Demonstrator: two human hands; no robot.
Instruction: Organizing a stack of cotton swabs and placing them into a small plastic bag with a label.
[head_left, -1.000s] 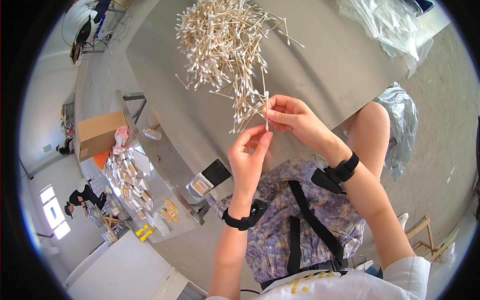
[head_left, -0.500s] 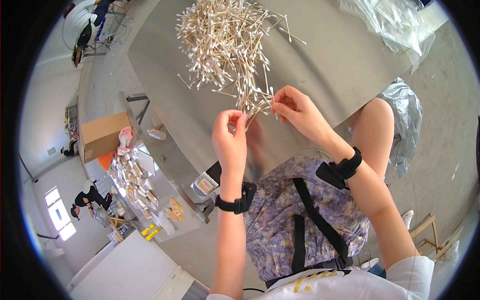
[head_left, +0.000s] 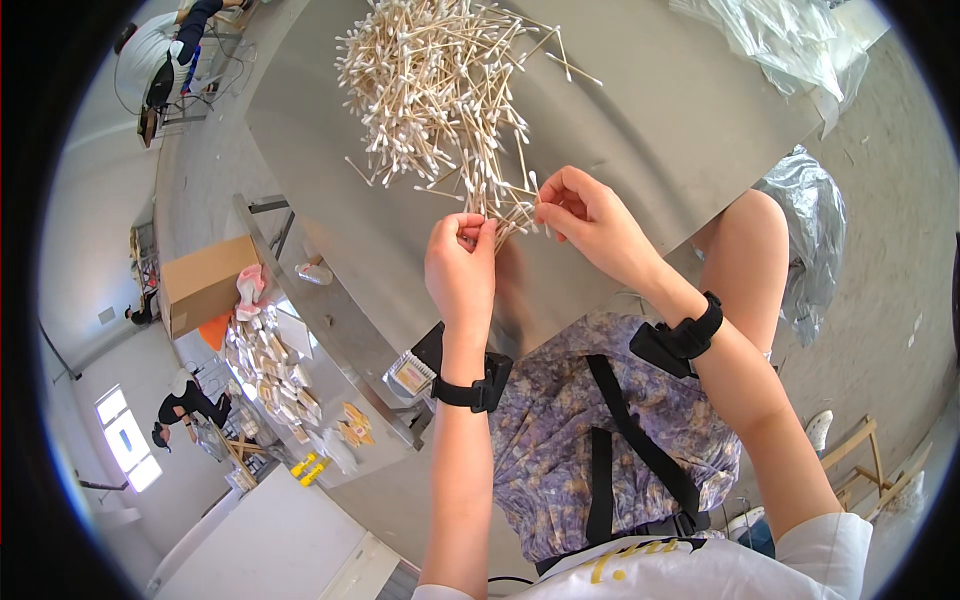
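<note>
A big heap of cotton swabs (head_left: 430, 90), with pale sticks and white tips, lies on the grey metal table (head_left: 640, 180), trailing toward me. My left hand (head_left: 462, 262) is closed at the near end of that trail, thumb and fingers pinched on swabs whose sticks show beside the thumb. Just to its right, my right hand (head_left: 590, 215) pinches a single cotton swab between thumb and forefinger, its white tip pointing up. A few stray swabs (head_left: 565, 62) rest right of the heap.
Clear plastic bags (head_left: 770, 45) lie at the table's far right; a grey plastic bag (head_left: 810, 230) hangs beside my knee. On the left, another table holds many small packs (head_left: 265, 365) and a cardboard box (head_left: 208, 285). Other people (head_left: 190, 400) are farther off.
The view has shifted slightly, so the heap sits a little farther left and lower. Both hands keep their pinch at the near end of the swabs, with hardly any movement.
</note>
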